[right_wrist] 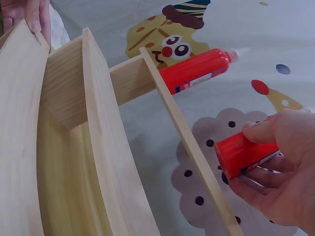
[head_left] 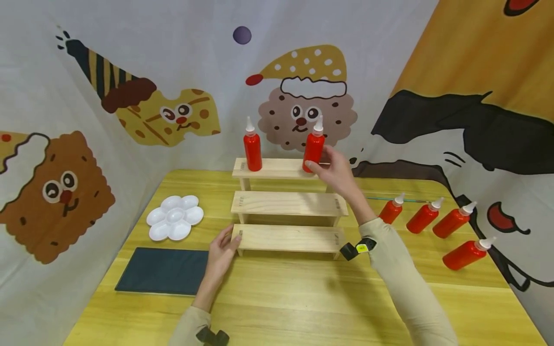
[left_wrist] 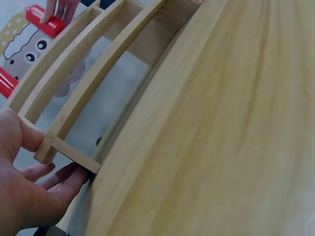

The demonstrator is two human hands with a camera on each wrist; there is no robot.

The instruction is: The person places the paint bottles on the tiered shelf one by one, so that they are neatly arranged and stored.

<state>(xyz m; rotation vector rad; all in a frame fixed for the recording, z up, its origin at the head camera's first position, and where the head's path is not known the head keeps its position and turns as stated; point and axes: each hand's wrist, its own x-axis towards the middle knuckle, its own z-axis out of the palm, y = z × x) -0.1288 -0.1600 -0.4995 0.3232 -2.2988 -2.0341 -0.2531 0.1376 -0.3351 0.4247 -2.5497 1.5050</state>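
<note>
My right hand (head_left: pixel 336 172) grips a red squeeze bottle (right_wrist: pixel 246 150) with a white pointed nozzle. In the right wrist view its base is just off the top step of the three-tier wooden rack (head_left: pixel 288 239). A second red bottle (head_left: pixel 253 151) stands upright at the left end of that top step. My left hand (head_left: pixel 221 252) holds the left end of the lowest step; in the left wrist view the thumb lies on top of the board and the other fingers are below, by the side leg (left_wrist: pixel 76 155).
Several red bottles (head_left: pixel 450 222) lie on the table's right side, beside a thin brush (head_left: pixel 415 199). A white flower-shaped palette (head_left: pixel 175 217) and a dark rectangular mat (head_left: pixel 162 270) are at the left. A cartoon-printed cloth (head_left: pixel 195 62) hangs behind the table.
</note>
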